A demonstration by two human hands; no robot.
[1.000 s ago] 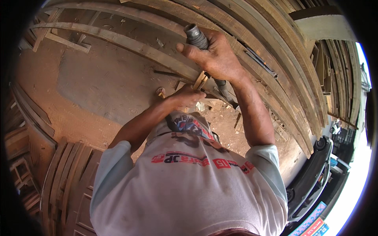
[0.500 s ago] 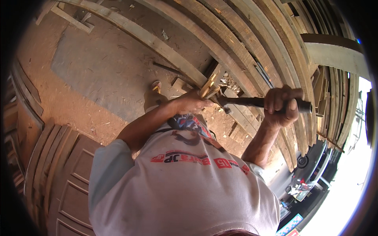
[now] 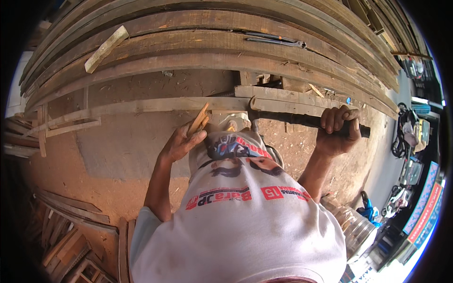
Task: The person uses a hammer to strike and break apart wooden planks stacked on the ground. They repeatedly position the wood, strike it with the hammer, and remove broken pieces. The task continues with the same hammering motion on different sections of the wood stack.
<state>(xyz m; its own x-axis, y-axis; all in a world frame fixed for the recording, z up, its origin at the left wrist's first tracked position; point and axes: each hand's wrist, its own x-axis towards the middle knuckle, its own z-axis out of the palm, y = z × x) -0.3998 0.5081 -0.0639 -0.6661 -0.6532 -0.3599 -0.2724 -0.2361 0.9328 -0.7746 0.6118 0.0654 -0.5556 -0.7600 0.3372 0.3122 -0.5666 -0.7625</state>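
Right hand (image 3: 336, 129) is wrapped tight round the dark handle of a hammer (image 3: 302, 119), fist near the butt end, head end pointing left toward the work. Left hand (image 3: 181, 141) pinches a small wood wedge (image 3: 199, 119) between thumb and fingers, held upright against the long plank (image 3: 155, 104) lying across the dirt floor (image 3: 118, 146). Hammer looks heavy at the head and stiff, so the far-end grip suits swinging; handle seems rubbery, probably not slippery. Wedge is light, thin, could split; best taken low, fingers off the top. Hammer head is partly hidden behind the person's shirt (image 3: 245, 221), hard to tell its exact contact. Stacked curved boards (image 3: 212, 52) lie beyond, more scrap wood (image 3: 66, 240) lower left.
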